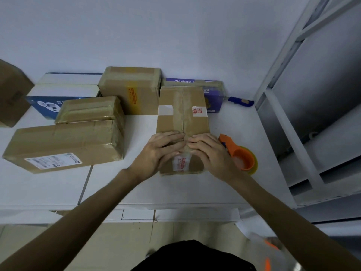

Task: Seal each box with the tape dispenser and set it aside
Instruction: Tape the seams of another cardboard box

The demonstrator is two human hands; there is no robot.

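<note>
A tall brown cardboard box [182, 118] stands on the white table [48, 186] in front of me, with tape running along its top seam. My left hand [160, 151] and my right hand [209, 151] both press flat on the near end of its top, fingers meeting at the seam and reaching over the front edge. The orange tape dispenser [241, 154] lies on the table just right of the box, beside my right hand, with neither hand on it.
Several taped cardboard boxes [62, 143] sit to the left and behind. A blue-and-white box [64, 90] and a purple box [213, 94] stand at the back wall. A blue utility knife [240, 101] lies at back right. Metal shelving [293, 118] rises on the right.
</note>
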